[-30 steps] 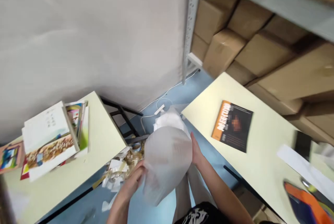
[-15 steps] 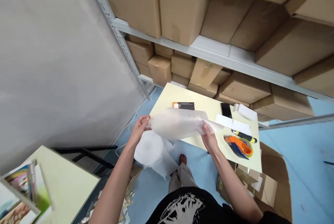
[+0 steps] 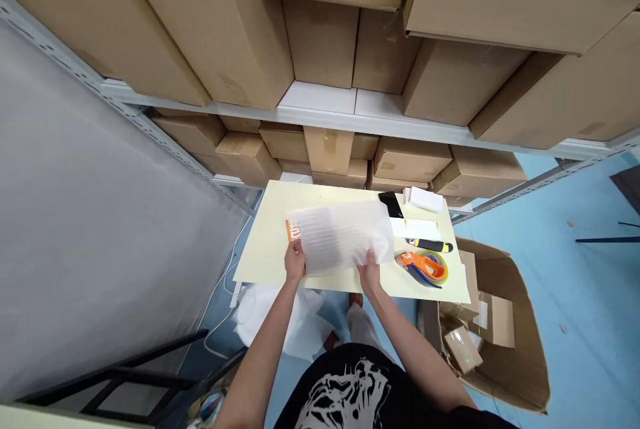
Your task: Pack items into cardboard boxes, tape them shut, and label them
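Pale yellow table (image 3: 260,256) stood before shelved cardboard boxes (image 3: 330,149). Translucent sheet (image 3: 340,232) was above it, covering most of a magazine (image 3: 293,230); contact unclear. Left hand (image 3: 295,261) pinched the sheet's left edge; could not tell if it also gripped the magazine. Right hand (image 3: 370,274) clasped the near edge, thumb on top. Step, as judged: positioning the sheet; next move called for level, even lowering.

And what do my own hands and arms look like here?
Your left hand and right hand are gloveless, with no watch or bracelet showing. Your forearms are bare; your black top carries a white graphic.
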A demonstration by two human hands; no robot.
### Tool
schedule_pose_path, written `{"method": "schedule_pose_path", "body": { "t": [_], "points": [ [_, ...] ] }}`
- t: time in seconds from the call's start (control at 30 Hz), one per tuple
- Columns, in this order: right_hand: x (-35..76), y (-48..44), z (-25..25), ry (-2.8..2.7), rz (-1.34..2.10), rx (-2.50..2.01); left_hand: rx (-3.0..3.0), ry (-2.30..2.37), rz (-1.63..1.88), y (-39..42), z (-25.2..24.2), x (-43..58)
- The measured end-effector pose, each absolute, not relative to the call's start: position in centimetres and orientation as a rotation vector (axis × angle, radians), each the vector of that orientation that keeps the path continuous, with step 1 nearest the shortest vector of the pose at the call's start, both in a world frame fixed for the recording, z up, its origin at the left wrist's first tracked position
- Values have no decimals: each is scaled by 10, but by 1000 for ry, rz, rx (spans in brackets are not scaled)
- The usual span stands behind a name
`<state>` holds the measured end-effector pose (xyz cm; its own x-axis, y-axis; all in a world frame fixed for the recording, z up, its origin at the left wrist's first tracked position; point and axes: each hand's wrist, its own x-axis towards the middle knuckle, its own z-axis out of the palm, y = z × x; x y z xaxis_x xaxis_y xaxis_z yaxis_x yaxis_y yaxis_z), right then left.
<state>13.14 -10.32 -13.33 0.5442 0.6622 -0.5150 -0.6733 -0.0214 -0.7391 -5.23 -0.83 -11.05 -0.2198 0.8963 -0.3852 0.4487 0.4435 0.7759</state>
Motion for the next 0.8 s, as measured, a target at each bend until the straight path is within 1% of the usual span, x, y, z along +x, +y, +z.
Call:
{"method": "schedule_pose_path", "body": {
  "t": [0.13, 0.23, 0.33, 0.43, 0.53, 0.7, 0.8],
  "points": [
    [138, -93, -161, 92, 1080, -1322, 1086, 2179, 504, -1, -121, -53],
    [146, -90, -178, 111, 1110, -1382, 1016, 2332, 405, 1, -132, -44],
    [151, -89, -188, 111, 1132, -1431, 969, 2350, 352, 7, -140, -41],
    [151, -88, -192, 115, 1134, -1455, 993, 2243, 367, 17, -140, -52],
    [147, -86, -191, 118, 1128, -1455, 1071, 2180, 471, 27, -129, -78],
    [138, -82, -188, 128, 1125, -1468, 1117, 2241, 679, 39, -91, -144],
    [134, -83, -189, 127, 1132, -1494, 968, 2097, 1053, 45, -66, -171]
  ]
}}
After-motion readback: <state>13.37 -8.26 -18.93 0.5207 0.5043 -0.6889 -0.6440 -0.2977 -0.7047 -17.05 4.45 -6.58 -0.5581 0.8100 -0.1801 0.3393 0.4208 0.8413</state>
